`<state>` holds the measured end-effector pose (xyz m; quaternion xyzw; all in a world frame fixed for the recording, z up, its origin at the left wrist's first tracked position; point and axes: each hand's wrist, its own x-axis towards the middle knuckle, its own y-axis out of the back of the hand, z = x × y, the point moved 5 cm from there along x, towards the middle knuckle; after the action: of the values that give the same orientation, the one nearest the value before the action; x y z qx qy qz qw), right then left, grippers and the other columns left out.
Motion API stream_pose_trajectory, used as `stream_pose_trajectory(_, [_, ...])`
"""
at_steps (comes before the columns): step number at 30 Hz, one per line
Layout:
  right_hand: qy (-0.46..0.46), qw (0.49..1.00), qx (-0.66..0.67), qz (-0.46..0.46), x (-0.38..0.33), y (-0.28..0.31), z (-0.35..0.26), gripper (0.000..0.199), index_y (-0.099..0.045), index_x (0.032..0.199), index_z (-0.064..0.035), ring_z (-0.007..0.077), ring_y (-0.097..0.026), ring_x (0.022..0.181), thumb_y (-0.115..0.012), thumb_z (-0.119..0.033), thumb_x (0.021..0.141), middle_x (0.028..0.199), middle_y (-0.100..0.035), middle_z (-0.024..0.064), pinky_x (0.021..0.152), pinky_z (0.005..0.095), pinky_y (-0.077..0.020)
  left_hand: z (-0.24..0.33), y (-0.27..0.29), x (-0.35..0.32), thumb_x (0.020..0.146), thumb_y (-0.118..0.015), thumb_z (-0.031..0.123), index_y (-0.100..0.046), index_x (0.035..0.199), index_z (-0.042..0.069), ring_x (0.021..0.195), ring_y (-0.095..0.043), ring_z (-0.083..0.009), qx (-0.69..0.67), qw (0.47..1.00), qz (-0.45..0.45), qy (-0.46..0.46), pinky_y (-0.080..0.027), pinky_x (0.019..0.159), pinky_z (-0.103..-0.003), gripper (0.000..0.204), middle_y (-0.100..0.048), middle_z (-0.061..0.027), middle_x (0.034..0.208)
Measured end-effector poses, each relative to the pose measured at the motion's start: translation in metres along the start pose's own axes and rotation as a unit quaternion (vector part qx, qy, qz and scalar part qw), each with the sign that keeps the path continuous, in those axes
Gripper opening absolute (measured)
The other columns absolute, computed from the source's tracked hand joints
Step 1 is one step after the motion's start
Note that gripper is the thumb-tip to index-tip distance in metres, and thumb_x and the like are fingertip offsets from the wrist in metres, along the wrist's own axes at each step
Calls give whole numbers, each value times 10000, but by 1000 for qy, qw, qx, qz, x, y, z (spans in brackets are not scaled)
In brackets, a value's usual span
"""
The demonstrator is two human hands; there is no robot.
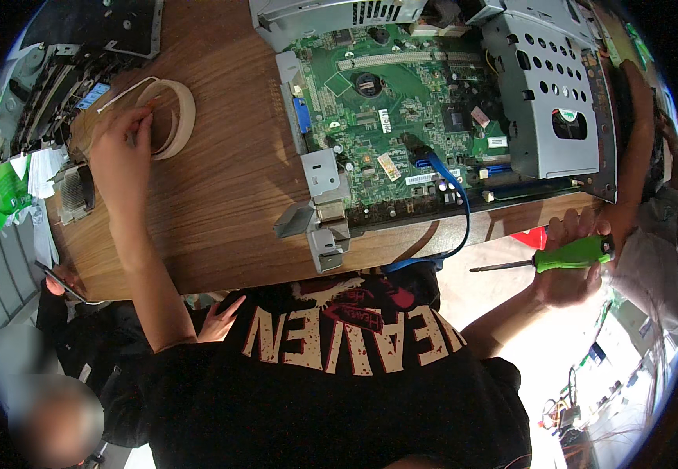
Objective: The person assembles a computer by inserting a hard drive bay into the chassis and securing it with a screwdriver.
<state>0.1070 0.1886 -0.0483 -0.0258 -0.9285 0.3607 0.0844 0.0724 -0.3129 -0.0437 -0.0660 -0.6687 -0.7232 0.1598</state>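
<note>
Your left hand (122, 144) is at the tape (188, 117), on the left of the table (233, 187), its fingers bent and nearly together at the roll's left rim; you cannot be sure from here that they pinch it. If they only brush it, a tug on the loose strip (128, 91) could skid the roll away, and your wrist could knock the finned block (75, 194) just left of it. Your right hand (564, 288) has its fingers part-curled round the screwdriver (570, 256), off the table's near edge on the right; a loose hold there could drop it to the floor. Its tip points left, toward the blue cable (466, 207), so a careless swing could snag that or scratch the board (425, 102). The cable also loops past the near edge by your shirt (339, 414): 1 lean back could strain its plug.
</note>
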Motion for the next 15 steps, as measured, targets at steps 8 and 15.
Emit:
stream_pose_trajectory(8, [-37,985,121,-117,-3,14,-2,609,-268,1290,-5,391,-318,1221,-573,-142,780,1339,-276,252,995,525,-290,27,23,-2,811,-607,108,-631,871,49,665,-539,-113,-116,993,3,14,-415,615,-257,88,-598,-42,752])
stream_pose_trajectory(15, [-49,981,133,-135,4,11,1,542,-317,1221,-23,339,-367,1151,-596,-151,775,1238,-356,220,971,509,-329,72,38,-8,816,-591,-7,-593,929,-2,767,-589,-102,-353,934,-22,56,-438,682,-197,113,-630,-59,843])
